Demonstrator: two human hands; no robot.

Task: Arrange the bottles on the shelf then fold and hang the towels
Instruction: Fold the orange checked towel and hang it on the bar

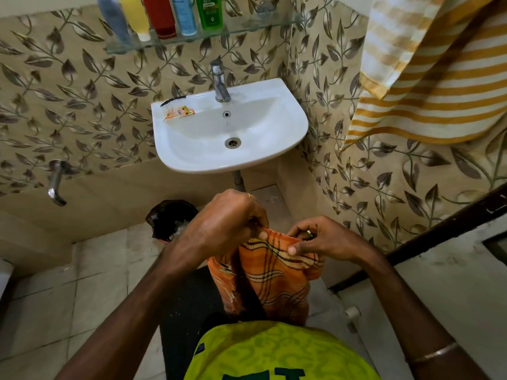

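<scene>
An orange checked towel (274, 281) hangs folded in front of my body, below the sink. My left hand (227, 218) pinches its top edge on the left. My right hand (323, 239) pinches the same edge on the right, thumb on the front. Several bottles stand in a row on the glass shelf (247, 28) at the top: a grey one (113, 17), a yellow one (135, 16), a red one (160, 15), a light blue one (184, 13) and a green one (210, 10). A yellow-and-white striped towel (428, 67) hangs on the right wall.
A white wall sink (290, 105) with a steel tap (219, 80) sits ahead; a black comb (172, 100) and small sachets (179, 113) lie on its left rim. A black bin (171, 218) stands below, a wall spout (56, 182) at the left, a dark door frame (439, 231) at the right.
</scene>
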